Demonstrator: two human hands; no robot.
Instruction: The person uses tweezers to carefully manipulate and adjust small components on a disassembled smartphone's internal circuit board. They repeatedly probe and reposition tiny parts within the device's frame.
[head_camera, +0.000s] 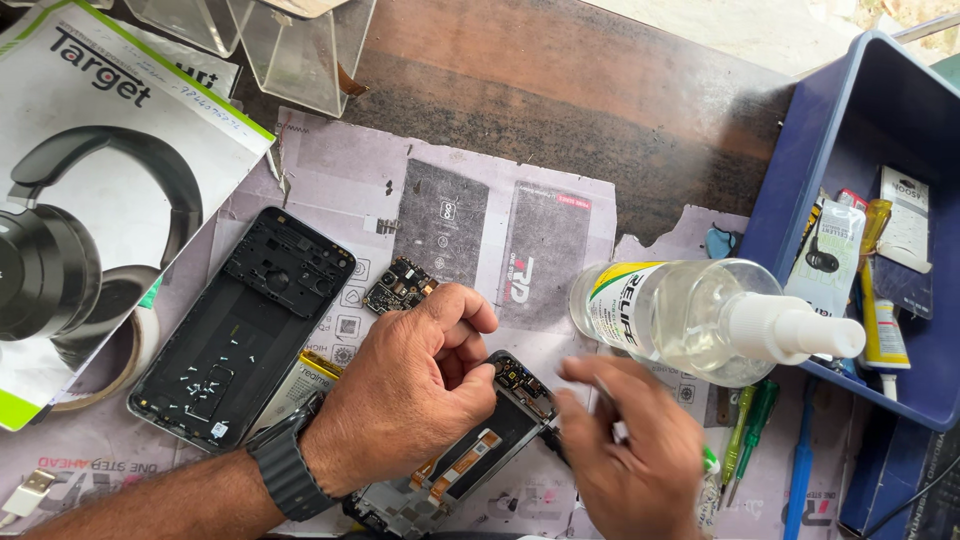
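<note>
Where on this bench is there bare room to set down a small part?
Two free patches: the dark wooden top behind the paper mat, between the clear plastic stands and the blue tray; and the mat between the loose circuit board and the spray bottle. It is crowded around the left hand, right hand and opened phone.

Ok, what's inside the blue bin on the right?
The blue bin holds a packaged earphone, a yellow-handled tool and a glue tube. The spray bottle hides its lower corner.

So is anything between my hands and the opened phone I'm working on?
Nothing visible. The left hand rests on the opened phone, and the right hand is at its edge, blurred. The spray bottle lies behind, clear.
</note>
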